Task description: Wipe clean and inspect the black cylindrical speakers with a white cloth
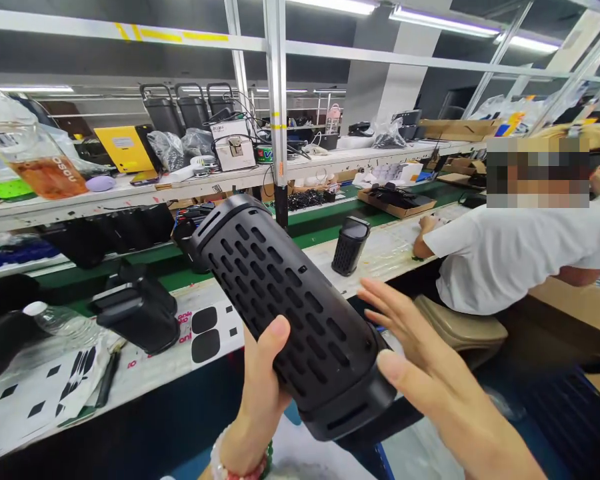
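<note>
A long black speaker housing with rows of slots is tilted in front of me, above the bench edge. My left hand is closed round its lower left side, thumb lying over the slots and the other fingers hidden behind. My right hand is at the lower right end, fingers stretched out and apart; its thumb tip is at the end cap, and I cannot tell if it touches. On the bench beyond stand a similar black speaker and, to the left, another black unit.
A sheet with black stickers lies on the bench. At left are a plastic bottle, a black pen-like tool and a white sticker sheet. A co-worker sits at right. A metal post rises behind the shelf.
</note>
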The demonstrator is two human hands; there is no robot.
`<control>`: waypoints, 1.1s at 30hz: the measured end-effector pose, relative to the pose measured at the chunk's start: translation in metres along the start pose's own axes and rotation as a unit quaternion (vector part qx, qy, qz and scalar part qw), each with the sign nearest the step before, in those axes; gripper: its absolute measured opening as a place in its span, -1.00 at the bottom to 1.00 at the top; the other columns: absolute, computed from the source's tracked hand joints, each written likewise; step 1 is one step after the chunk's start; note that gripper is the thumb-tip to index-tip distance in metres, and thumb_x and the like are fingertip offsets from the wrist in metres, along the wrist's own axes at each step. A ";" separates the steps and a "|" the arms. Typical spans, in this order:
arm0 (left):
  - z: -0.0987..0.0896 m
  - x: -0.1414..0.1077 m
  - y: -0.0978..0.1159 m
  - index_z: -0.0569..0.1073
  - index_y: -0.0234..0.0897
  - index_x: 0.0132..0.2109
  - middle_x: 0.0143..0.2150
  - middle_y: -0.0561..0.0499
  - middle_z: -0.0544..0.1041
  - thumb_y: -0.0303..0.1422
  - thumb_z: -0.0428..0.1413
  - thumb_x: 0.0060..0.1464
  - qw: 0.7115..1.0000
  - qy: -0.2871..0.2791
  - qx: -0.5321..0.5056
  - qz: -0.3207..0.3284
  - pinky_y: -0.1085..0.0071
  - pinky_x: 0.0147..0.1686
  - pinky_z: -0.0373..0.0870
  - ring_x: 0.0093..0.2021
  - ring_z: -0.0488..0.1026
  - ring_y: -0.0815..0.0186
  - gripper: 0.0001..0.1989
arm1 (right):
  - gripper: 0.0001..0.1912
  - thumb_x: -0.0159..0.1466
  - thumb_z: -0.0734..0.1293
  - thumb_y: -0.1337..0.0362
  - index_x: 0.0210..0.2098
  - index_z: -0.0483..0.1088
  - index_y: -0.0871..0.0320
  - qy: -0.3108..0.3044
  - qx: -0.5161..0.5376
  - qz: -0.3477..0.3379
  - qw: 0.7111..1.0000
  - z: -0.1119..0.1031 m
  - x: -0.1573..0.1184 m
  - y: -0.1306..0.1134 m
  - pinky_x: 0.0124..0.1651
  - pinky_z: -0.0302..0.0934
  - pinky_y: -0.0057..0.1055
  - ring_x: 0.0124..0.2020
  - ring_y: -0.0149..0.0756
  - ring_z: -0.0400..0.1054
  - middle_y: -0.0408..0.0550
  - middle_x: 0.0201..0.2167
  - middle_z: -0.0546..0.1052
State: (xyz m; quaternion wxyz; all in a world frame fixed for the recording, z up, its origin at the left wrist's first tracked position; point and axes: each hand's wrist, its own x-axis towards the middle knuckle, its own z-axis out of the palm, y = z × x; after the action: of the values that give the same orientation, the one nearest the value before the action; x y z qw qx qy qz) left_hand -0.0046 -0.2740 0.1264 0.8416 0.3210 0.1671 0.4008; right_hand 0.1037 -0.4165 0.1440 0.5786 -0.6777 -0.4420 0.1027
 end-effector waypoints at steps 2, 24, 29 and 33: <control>0.000 -0.006 0.004 0.26 -0.14 0.25 0.05 -0.08 0.53 -0.18 0.27 -0.06 1.000 -0.009 0.014 -0.004 0.11 0.08 0.43 0.11 0.44 0.00 -0.28 | -0.36 0.33 0.22 -0.01 0.34 -0.05 -0.22 -0.138 0.059 0.052 0.987 -0.003 0.006 -0.007 0.31 -0.01 -0.06 0.34 -0.09 0.00 -0.16 0.36 0.08; -0.033 -0.013 0.013 0.23 -0.09 0.25 0.09 -0.08 0.49 -0.30 0.21 0.05 0.998 -0.037 0.044 -0.016 0.18 0.05 0.45 0.09 0.46 0.04 -0.38 | -0.13 0.16 0.29 0.29 0.38 -0.15 -0.10 -0.236 0.170 0.157 0.944 0.023 0.013 -0.028 0.25 0.08 -0.16 0.24 -0.12 0.16 -0.13 0.35 0.10; -0.035 -0.014 0.015 0.21 -0.06 0.26 0.05 -0.07 0.51 -0.28 0.20 0.08 0.998 -0.034 0.054 -0.007 0.19 0.02 0.47 0.08 0.46 0.06 -0.38 | -0.13 0.16 0.29 0.28 0.38 -0.15 -0.09 -0.235 0.169 0.145 0.946 0.029 0.013 -0.025 0.26 0.06 -0.16 0.30 -0.12 0.07 -0.14 0.36 0.07; -0.037 -0.012 0.015 0.21 -0.01 0.25 0.05 -0.03 0.52 -0.29 0.20 0.08 0.998 -0.031 0.056 -0.002 0.19 0.01 0.48 0.08 0.47 0.07 -0.40 | -0.13 0.17 0.29 0.26 0.38 -0.17 -0.06 -0.236 0.162 0.155 0.946 0.031 0.013 -0.024 0.28 0.02 -0.17 0.35 -0.14 -0.05 -0.13 0.38 0.02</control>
State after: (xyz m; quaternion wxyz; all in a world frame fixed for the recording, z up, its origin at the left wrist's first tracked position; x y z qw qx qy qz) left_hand -0.0412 -0.2613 0.1095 0.8281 0.3792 0.1636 0.3791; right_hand 0.0800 -0.3869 0.1606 0.5372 -0.5911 -0.4325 0.4182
